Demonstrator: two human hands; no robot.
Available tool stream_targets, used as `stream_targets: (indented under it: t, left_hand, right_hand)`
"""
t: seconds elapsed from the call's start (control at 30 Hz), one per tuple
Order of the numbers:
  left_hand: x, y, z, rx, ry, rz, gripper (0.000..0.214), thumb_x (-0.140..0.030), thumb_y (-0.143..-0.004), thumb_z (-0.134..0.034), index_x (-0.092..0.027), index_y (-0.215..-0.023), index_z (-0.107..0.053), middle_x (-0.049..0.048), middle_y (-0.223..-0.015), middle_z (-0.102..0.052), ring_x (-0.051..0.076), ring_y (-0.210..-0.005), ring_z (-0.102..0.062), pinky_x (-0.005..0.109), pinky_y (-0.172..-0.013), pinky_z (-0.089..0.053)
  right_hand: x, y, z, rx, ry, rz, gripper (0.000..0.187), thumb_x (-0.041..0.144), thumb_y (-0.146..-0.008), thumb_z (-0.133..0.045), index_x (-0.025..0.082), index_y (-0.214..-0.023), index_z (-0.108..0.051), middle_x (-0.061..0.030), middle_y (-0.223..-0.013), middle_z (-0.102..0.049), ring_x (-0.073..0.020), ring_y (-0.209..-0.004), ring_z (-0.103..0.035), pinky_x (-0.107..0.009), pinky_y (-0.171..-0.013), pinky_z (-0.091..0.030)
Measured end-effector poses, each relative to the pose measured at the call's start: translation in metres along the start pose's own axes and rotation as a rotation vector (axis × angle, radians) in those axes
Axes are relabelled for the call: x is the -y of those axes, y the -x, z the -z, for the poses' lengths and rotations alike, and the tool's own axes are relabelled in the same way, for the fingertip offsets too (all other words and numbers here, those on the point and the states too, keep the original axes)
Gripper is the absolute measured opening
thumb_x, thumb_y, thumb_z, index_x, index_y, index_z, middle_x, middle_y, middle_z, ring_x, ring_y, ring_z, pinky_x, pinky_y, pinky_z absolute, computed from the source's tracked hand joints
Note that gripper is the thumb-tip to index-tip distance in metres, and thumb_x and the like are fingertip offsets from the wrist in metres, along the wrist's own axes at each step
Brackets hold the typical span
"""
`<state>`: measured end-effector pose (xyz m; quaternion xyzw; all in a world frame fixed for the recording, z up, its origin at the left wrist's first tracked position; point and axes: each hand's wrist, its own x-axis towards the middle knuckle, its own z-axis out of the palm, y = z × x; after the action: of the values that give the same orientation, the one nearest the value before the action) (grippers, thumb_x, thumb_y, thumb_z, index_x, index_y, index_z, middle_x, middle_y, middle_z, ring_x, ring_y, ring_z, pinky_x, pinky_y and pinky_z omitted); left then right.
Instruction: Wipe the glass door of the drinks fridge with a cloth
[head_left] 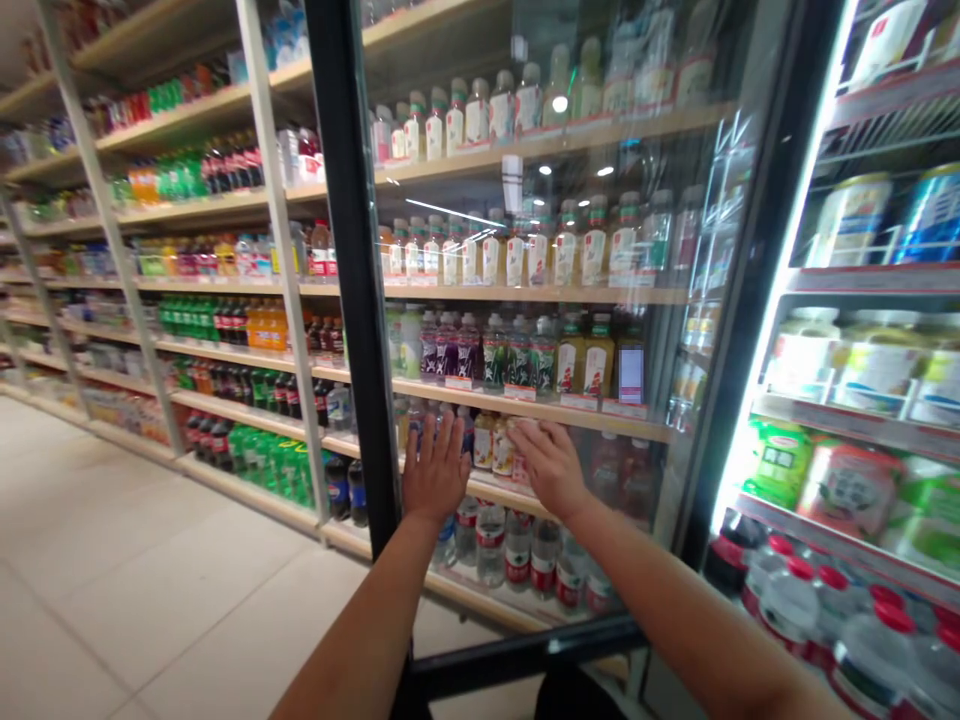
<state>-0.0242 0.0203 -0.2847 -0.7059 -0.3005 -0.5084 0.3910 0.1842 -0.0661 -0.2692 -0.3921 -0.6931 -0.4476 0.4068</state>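
A glass door (480,190) in a black frame stands open in front of me, with shelves of bottles visible through it. My left hand (436,470) lies palm forward against the lower glass, its fingers stretched and spread. To its right, at about the same height, my right hand (546,465) is at the pane with fingers bent and held together. Whatever its fingertips may hold is too small and blurred to make out. Seen through the glass near both hands are small bottles with white labels (482,445), and clear water bottles (491,540) stand below.
On the right, the lit fridge (825,405) holds cans, jars, pouches and red-capped bottles (795,600). Long wooden shelves of drinks (225,350) run along the left wall. Pale floor tiles (187,590) stretch out at the lower left. The door's black bottom rail (525,650) crosses low in front.
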Motion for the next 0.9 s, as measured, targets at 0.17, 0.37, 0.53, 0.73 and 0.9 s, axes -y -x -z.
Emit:
stream_targets:
  t: [0.17,0.37,0.53,0.73,0.9]
  left_hand:
    - [0.000,-0.001,0.001,-0.002,-0.016,-0.007,0.075,-0.027,-0.096,-0.055,-0.014,-0.158,-0.015,0.0138,-0.155,-0.036,0.026,-0.152,-0.008,0.049,-0.126,-0.011]
    - [0.000,0.000,0.000,0.005,-0.010,-0.006,0.074,-0.027,-0.097,-0.052,-0.013,-0.158,-0.014,0.0135,-0.155,-0.034,0.027,-0.152,-0.007,0.050,-0.126,-0.011]
    - [-0.001,0.001,0.000,0.005,-0.003,-0.002,0.075,-0.027,-0.097,-0.053,-0.014,-0.158,-0.012,0.0131,-0.155,-0.035,0.026,-0.152,-0.008,0.050,-0.126,-0.010]
    - [0.000,0.002,-0.002,0.040,-0.004,0.016,0.075,-0.027,-0.096,-0.053,-0.017,-0.158,-0.014,0.0133,-0.156,-0.035,0.028,-0.151,-0.013,0.052,-0.124,-0.016]
    - [-0.001,0.001,0.000,0.026,-0.016,0.007,0.071,-0.028,-0.097,-0.051,-0.015,-0.158,-0.016,0.0129,-0.155,-0.036,0.028,-0.152,-0.011,0.051,-0.125,-0.014]
  right_hand:
    - [0.001,-0.008,-0.002,0.101,-0.037,0.168,0.038,0.016,-0.096,-0.054,0.023,-0.132,-0.064,-0.0038,-0.127,-0.069,-0.0190,-0.111,-0.058,-0.035,-0.102,-0.050]
    - [-0.007,-0.035,-0.002,-0.080,-0.025,-0.095,0.049,0.012,-0.096,-0.047,0.023,-0.143,-0.054,-0.0075,-0.136,-0.064,-0.0211,-0.120,-0.056,-0.040,-0.106,-0.046]
    - [0.000,-0.041,-0.001,0.037,-0.028,0.103,0.044,0.011,-0.096,-0.047,0.024,-0.136,-0.060,-0.0040,-0.133,-0.066,-0.0194,-0.118,-0.056,-0.036,-0.107,-0.045]
    - [-0.011,-0.075,0.003,-0.099,-0.039,-0.135,0.051,0.009,-0.096,-0.043,0.023,-0.144,-0.052,-0.0073,-0.141,-0.060,-0.0210,-0.126,-0.051,-0.040,-0.108,-0.044]
    - [-0.001,-0.059,-0.003,0.068,-0.023,0.153,0.043,0.014,-0.096,-0.050,0.025,-0.137,-0.059,-0.0033,-0.138,-0.063,-0.0202,-0.121,-0.053,-0.037,-0.108,-0.045]
